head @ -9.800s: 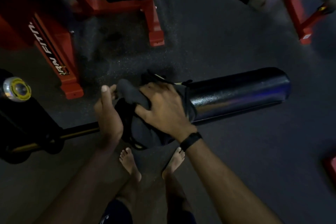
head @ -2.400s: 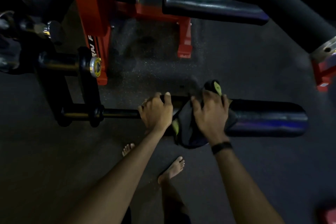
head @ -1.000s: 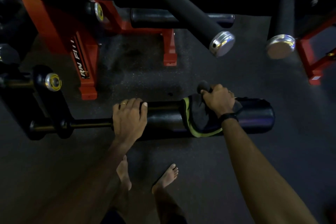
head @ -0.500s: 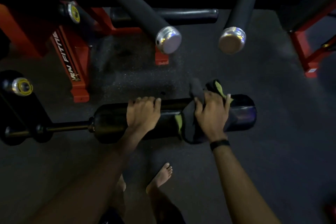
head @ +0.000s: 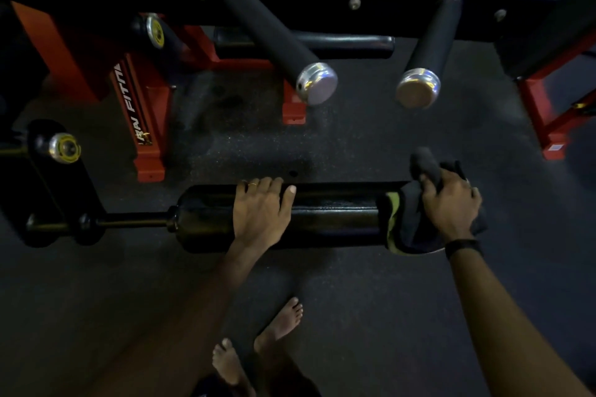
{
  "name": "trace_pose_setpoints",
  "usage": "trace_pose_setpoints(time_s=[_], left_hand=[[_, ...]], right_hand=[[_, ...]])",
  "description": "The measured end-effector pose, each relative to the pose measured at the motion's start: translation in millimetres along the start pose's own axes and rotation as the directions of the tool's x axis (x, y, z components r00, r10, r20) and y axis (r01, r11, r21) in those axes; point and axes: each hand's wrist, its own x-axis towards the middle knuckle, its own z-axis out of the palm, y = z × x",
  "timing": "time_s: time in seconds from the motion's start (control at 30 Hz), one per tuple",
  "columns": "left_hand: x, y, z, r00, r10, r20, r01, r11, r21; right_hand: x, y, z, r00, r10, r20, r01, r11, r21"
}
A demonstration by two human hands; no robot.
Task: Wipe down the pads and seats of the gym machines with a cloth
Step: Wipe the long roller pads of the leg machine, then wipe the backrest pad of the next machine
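The long black cylindrical roller pad (head: 322,216) sticks out horizontally on a thin black bar (head: 129,224) above the dark rubber floor (head: 371,316). The left hand (head: 261,213) rests on the pad's middle, fingers draped over its top. The right hand (head: 450,203) grips a dark cloth with yellow-green trim (head: 404,222) wrapped over the pad's right end.

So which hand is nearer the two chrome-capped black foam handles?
Right hand: gripping the cloth just below the handles. Left hand rests farther left.
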Motion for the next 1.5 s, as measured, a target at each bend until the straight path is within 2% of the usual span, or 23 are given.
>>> trace_pose_setpoints(time_s=[0.07,0.13,0.2,0.23,0.3,0.4,0.53,0.67,0.77,0.87,1.03,1.13,1.2,1.37,1.5], left_hand=[[-2,0,-2,1.0,0.002,0.014,0.0,0.993,-0.114],[-3,-5,-9,0.999,-0.041,-0.026,0.03,0.936,-0.351],[-10,-11,-17,0.987,-0.133,-0.093,0.061,0.835,-0.547],[-16,-14,-21,0.975,-0.187,-0.12,0.076,0.79,-0.608],[-30,-30,-30,0.943,-0.297,-0.151,0.124,0.735,-0.667],[-54,-60,-43,0.904,-0.405,-0.137,0.211,0.701,-0.681],[-89,-85,-68,0.87,-0.474,-0.134,0.262,0.676,-0.689],[-125,-91,-99,0.864,-0.477,-0.161,0.248,0.68,-0.69],[-147,-84,-117,0.882,-0.452,-0.136,0.236,0.672,-0.702],[-172,-63,-138,0.911,-0.392,-0.126,0.2,0.689,-0.696],[-210,-21,-172,0.989,-0.143,-0.025,0.082,0.689,-0.72],[-236,7,-194,0.998,0.042,0.041,-0.004,0.741,-0.671],[-249,29,-205,0.996,0.088,0.023,-0.056,0.794,-0.606],[-267,67,-238,0.988,0.106,-0.11,-0.145,0.876,-0.461],[-268,94,-281,0.961,0.215,-0.176,-0.26,0.918,-0.299]], right_hand=[[16,-10,-6,0.996,0.078,0.044,-0.079,0.997,0.012],[10,-34,-6,0.997,0.056,0.043,-0.052,0.994,-0.092],[-14,-70,7,0.995,-0.097,0.037,0.101,0.987,-0.127],[-30,-91,18,0.98,-0.182,0.08,0.188,0.98,-0.068],[-71,-145,43,0.926,-0.355,0.125,0.352,0.935,0.049],[-117,-211,65,0.868,-0.481,0.126,0.469,0.876,0.113],[-135,-232,61,0.847,-0.497,0.19,0.419,0.843,0.338],[-160,-229,27,0.896,-0.417,0.15,0.214,0.704,0.677],[-180,-218,-1,0.916,-0.365,0.167,0.132,0.666,0.734],[-203,-199,-29,0.931,-0.359,0.066,0.214,0.685,0.697],[-255,-164,-92,0.933,-0.333,-0.134,0.338,0.689,0.641],[-284,-148,-132,0.93,-0.294,-0.222,0.367,0.689,0.625],[-296,-140,-156,0.929,-0.272,-0.251,0.369,0.725,0.582],[-304,-114,-217,0.943,-0.258,-0.209,0.331,0.772,0.542],[-294,-80,-258,0.93,-0.342,-0.134,0.35,0.712,0.609]])
